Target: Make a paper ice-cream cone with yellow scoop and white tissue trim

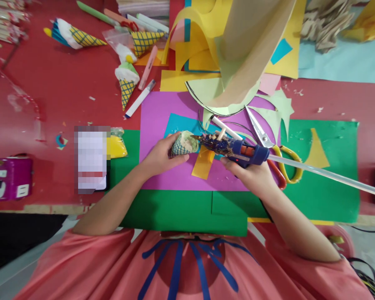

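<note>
- Left hand [158,157]: gripping cone [178,148], inboard of table's [34,91] front edge; open end faces right.
- Right hand [258,177]: gripping glue gun [242,153], lying roughly crosswise, nozzle at cone's mouth.

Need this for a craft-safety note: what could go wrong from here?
The glue gun's nozzle points into the cone, close to the left hand; a slip might burn the fingers. The long glue stick jutting out behind could catch and jerk the gun. The scissors lie near the right hand and might get knocked.
</note>
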{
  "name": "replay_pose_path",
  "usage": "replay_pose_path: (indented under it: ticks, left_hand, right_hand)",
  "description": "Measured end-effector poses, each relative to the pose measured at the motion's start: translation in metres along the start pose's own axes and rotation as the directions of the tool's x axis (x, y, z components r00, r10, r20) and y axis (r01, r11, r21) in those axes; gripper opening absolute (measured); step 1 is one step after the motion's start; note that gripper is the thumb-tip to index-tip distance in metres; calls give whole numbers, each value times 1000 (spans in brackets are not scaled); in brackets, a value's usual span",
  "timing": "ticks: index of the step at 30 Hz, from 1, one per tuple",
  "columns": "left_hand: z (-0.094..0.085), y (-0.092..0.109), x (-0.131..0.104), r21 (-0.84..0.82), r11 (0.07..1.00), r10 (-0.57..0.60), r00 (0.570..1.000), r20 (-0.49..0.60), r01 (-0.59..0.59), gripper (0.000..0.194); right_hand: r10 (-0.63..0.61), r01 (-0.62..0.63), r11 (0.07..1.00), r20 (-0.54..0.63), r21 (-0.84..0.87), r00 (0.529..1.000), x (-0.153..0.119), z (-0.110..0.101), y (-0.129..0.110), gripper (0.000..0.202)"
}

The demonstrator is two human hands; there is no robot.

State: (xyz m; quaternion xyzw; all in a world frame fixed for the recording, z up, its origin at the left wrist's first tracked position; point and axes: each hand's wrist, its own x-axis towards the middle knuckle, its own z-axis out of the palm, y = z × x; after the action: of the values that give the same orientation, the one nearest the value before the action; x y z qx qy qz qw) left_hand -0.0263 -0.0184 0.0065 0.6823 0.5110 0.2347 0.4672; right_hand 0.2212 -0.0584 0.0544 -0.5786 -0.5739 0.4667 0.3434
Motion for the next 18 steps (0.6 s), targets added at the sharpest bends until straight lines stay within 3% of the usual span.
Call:
replay_pose_path:
  ticks: [5, 18]
  left_hand:
    - [0, 2, 2, -169, 986, -2, 998, 58, 11, 53]
    - [0, 4, 2, -87, 995, -45, 996, 82, 52, 61]
  right_hand:
    - [28, -28, 999, -6, -17, 1000, -2, -2, -2, 12]
    - [-53, 54, 998, 18, -32, 998, 5, 1, -1, 9]
